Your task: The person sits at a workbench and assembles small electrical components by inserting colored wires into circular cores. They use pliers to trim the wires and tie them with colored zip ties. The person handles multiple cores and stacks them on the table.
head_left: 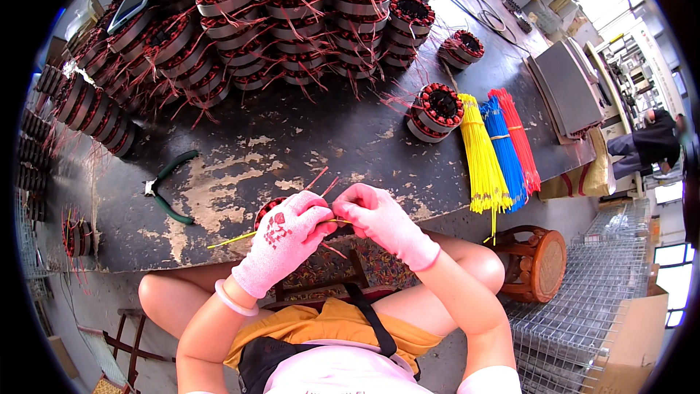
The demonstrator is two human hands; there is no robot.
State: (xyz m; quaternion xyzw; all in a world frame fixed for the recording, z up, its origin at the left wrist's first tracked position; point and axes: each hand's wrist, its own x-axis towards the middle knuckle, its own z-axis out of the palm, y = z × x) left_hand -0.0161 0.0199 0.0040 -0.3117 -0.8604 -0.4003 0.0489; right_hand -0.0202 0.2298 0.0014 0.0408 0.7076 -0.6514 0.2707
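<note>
My gloved left hand (284, 237) is closed with fingers pinched on a thin yellow wire (232, 241), whose free end sticks out leftward. My gloved right hand (385, 220) meets it fingertip to fingertip, pinching wire at the join. The exact ends between the fingers are too small to tell. Behind my left hand a wound motor stator (267, 209) shows only its red-and-black edge at the table's near side. Its thin red lead wires (318, 178) rise above my knuckles. Green-handled pliers (172, 188) lie spread on the table to the left.
Tall stacks of stators (292, 22) fill the far left of the worn black table (306, 131). Single stators (435, 113) stand to the right, beside bundles of yellow wires (483, 153), blue wires (504, 149) and red wires (516, 138). A wooden stool (539, 263) stands at lower right.
</note>
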